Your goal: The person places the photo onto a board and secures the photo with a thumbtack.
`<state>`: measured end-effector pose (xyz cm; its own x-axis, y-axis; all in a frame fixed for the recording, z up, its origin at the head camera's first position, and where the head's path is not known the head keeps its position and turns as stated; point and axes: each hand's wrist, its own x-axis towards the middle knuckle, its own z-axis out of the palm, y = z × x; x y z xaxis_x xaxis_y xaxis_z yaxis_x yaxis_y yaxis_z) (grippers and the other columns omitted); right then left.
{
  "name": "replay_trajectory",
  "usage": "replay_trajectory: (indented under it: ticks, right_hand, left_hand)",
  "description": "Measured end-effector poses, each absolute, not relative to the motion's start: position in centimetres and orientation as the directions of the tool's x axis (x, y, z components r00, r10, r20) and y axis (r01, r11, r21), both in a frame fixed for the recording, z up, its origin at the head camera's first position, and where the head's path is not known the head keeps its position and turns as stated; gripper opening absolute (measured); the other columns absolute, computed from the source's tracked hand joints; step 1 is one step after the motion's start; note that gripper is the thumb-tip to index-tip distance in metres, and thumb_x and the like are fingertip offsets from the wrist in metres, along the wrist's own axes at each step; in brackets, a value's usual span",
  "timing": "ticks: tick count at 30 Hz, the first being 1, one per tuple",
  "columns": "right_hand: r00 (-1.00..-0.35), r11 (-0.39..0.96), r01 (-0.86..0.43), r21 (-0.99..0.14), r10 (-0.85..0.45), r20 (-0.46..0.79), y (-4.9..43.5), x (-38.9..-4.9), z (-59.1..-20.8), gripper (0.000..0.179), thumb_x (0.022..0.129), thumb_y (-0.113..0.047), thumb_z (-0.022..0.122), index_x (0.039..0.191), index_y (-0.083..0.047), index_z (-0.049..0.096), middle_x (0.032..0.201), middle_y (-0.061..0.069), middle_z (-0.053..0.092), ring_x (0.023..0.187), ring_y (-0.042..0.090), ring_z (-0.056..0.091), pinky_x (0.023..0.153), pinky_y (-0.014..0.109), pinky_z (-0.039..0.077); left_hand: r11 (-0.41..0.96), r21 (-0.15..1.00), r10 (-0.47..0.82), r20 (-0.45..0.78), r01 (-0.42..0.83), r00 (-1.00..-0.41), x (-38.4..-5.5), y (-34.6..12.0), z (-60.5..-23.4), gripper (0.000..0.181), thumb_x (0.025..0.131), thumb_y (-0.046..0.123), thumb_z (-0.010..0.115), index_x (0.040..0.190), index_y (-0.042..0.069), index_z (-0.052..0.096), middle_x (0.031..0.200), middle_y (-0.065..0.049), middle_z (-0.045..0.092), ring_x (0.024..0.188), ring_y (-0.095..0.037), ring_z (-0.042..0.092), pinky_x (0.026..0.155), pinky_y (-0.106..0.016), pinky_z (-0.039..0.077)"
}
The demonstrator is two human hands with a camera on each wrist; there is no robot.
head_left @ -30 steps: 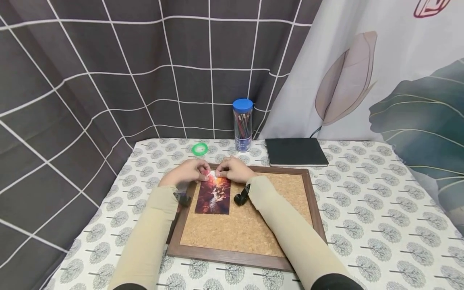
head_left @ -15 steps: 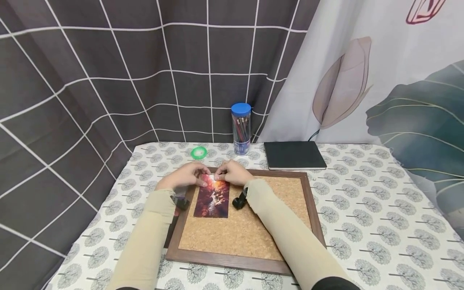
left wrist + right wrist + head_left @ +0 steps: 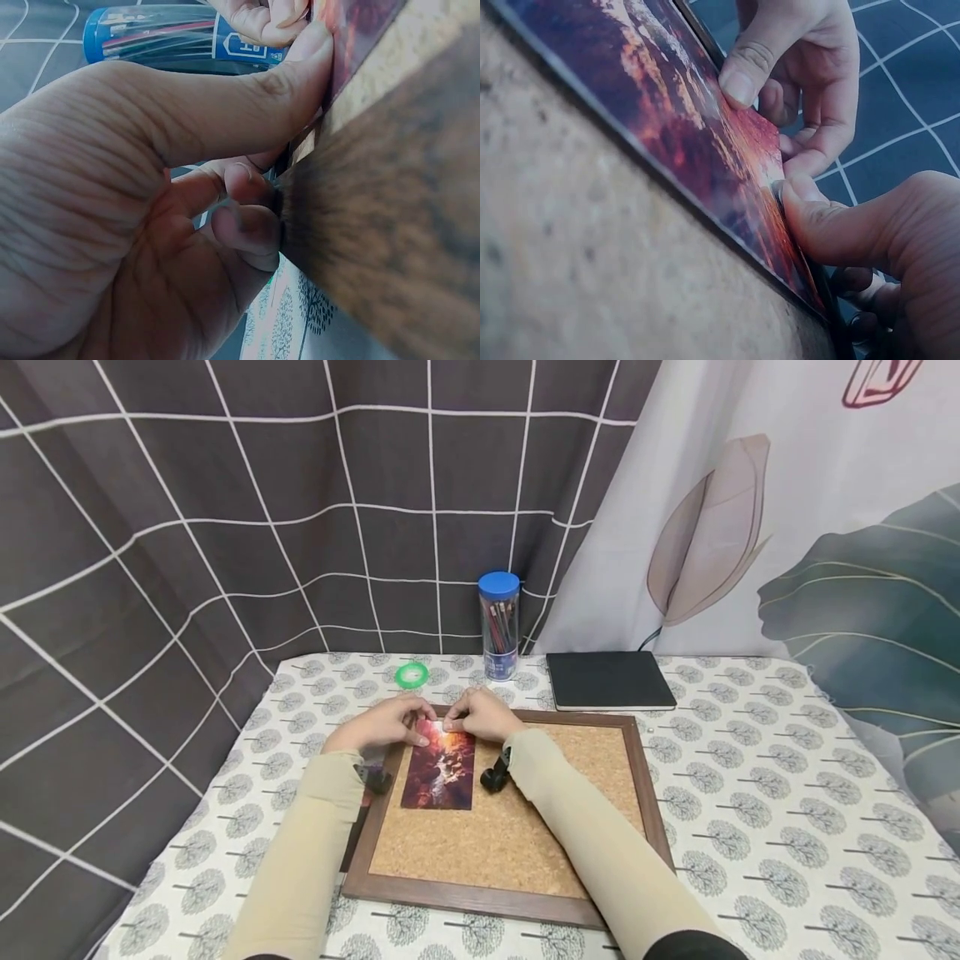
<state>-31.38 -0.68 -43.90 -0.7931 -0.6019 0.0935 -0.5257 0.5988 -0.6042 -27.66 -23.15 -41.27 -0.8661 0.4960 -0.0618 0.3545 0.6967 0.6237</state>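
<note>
A dark red and orange photo print point(image 3: 441, 777) lies on the upper left of a wood-framed corkboard point(image 3: 510, 835). My left hand point(image 3: 378, 727) holds the photo's top left part, its thumb point(image 3: 744, 75) flat on the picture and the other fingers bent at the frame's edge. The right hand point(image 3: 487, 717) has its thumb point(image 3: 814, 214) pressed at the middle of the photo's top edge. Under that thumbtip shows the rim of a small disc, like a thumbtack point(image 3: 778, 190), mostly hidden. The right fingers curl behind the board's top edge.
Behind the board stand a green ring-shaped roll point(image 3: 412, 675) and a blue-lidded tube of pencils point(image 3: 500, 627). A black notebook point(image 3: 611, 681) lies at the back right. A dark flat piece point(image 3: 356, 839) pokes out at the board's left side. Gridded curtain point(image 3: 300, 485) hangs behind.
My left fingers have drawn a little away from the right thumb, and the left thumb has come down onto the photo. The right thumb stays at the top edge. The head view has shifted slightly.
</note>
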Motion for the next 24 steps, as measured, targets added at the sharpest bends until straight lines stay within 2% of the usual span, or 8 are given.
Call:
replay_trajectory:
  ticks: [4,13,18,24]
  right_hand:
    - [-0.802,0.617,-0.517,-0.593,-0.592,0.084,-0.77,-31.4,-43.85,0.013,0.087,-0.032,0.078,0.092,-0.02,0.081,0.095,-0.006,0.065,0.092,0.012,0.055,0.094,0.035,0.041]
    - [-0.817,0.627,-0.498,-0.599,-0.571,0.08,-0.92,-31.38,-43.6,0.015,0.086,-0.031,0.079,0.096,-0.02,0.081,0.101,-0.005,0.07,0.095,0.013,0.059,0.09,0.035,0.045]
    - [-0.812,0.631,-0.51,-0.584,-0.577,0.086,-0.76,-31.42,-43.79,0.019,0.087,-0.033,0.078,0.102,-0.023,0.08,0.104,-0.005,0.066,0.099,0.015,0.058,0.092,0.038,0.045]
    - [-0.787,0.588,-0.538,-0.604,-0.607,0.11,-0.19,-31.72,-44.24,0.011,0.087,-0.035,0.077,0.095,-0.027,0.077,0.1,-0.007,0.064,0.096,0.015,0.056,0.089,0.039,0.045]
  left_hand:
    - [0.694,0.624,0.499,-0.059,0.358,-0.865,-27.77,-23.18,-41.32,0.037,0.078,0.014,0.085,0.111,0.011,0.068,0.101,-0.006,0.054,0.087,-0.019,0.05,0.079,-0.036,0.045]
    - [0.69,0.626,0.505,-0.054,0.365,-0.861,-27.93,-23.34,-41.35,0.038,0.079,0.015,0.085,0.112,0.011,0.068,0.1,-0.005,0.055,0.085,-0.018,0.051,0.077,-0.035,0.046]
    - [0.686,0.63,0.507,-0.053,0.365,-0.86,-28.13,-23.47,-41.5,0.039,0.079,0.016,0.085,0.113,0.011,0.068,0.102,-0.005,0.055,0.087,-0.018,0.051,0.079,-0.036,0.046]
    - [0.69,0.626,0.507,-0.059,0.363,-0.86,-28.28,-23.37,-41.68,0.039,0.078,0.016,0.085,0.113,0.012,0.068,0.103,-0.004,0.055,0.088,-0.018,0.051,0.08,-0.036,0.046]
